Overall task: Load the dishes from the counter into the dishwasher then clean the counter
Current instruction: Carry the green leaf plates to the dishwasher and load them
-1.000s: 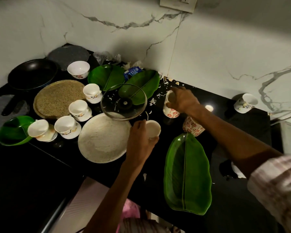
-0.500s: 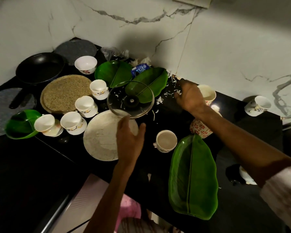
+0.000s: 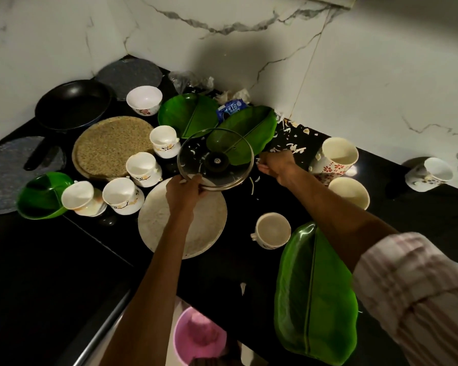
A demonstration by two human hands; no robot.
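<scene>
The left hand (image 3: 184,191) grips the near edge of the round glass lid (image 3: 216,159), so it is the nearer one. The lid lies between both hands on the black desk (image 3: 249,265). The right hand (image 3: 275,163) is just beside the lid's right edge. I cannot tell if it holds anything.

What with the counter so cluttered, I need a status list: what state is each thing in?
glass lid: littered, near rim gripped
left hand: grips the lid's rim
right hand: curled over scraps; hold unclear
frying pan: upright, empty
far-right mug: tipped on its side
near cup: upright, empty
</scene>
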